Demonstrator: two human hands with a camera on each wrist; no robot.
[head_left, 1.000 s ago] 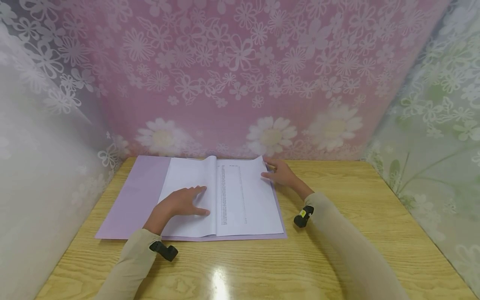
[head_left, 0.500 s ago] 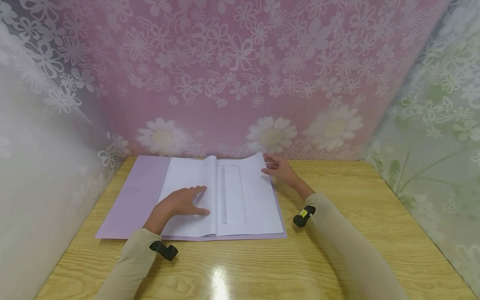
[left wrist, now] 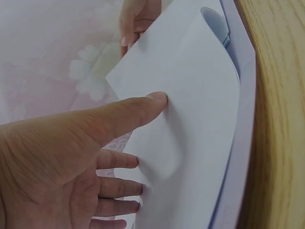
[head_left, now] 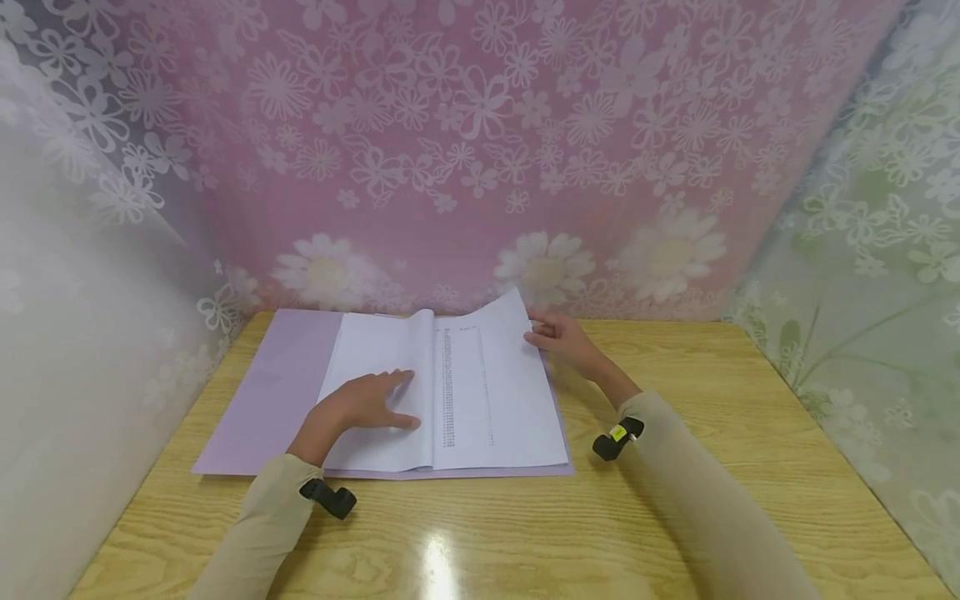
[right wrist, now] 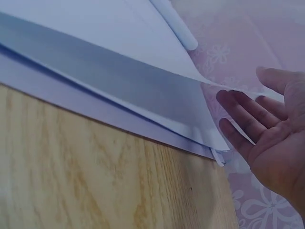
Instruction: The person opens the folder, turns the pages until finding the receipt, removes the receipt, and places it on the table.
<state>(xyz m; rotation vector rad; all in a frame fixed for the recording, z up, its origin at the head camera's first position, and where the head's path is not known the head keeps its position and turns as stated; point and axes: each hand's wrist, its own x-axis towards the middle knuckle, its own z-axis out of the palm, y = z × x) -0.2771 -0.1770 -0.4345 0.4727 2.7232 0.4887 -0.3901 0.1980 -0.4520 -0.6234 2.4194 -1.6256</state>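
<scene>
A lilac folder (head_left: 262,392) lies spread on the table, bearing white sheets on both sides of its fold. The top right sheet (head_left: 498,392) carries columns of small print, too small to read. Its far right corner is raised in a curve. The right hand (head_left: 566,343) holds this sheet near that corner; in the right wrist view the sheet's edge passes between thumb (right wrist: 276,78) and fingers, with the fingers beneath. On the turned left pages (head_left: 367,454) rests the left hand (head_left: 367,402), fingers and thumb spread. The left pages curl over at the fold.
The wooden table (head_left: 487,533) runs up to a pink flowered backdrop (head_left: 450,167) behind the folder. Pale flowered side panels (head_left: 885,333) stand at left and right. A black camera mount (head_left: 618,439) sits on each wrist.
The top right sheet's far corner has risen and bent further up and leftward, with the right hand's fingers now drawn in at its edge. The left hand has stayed put.
</scene>
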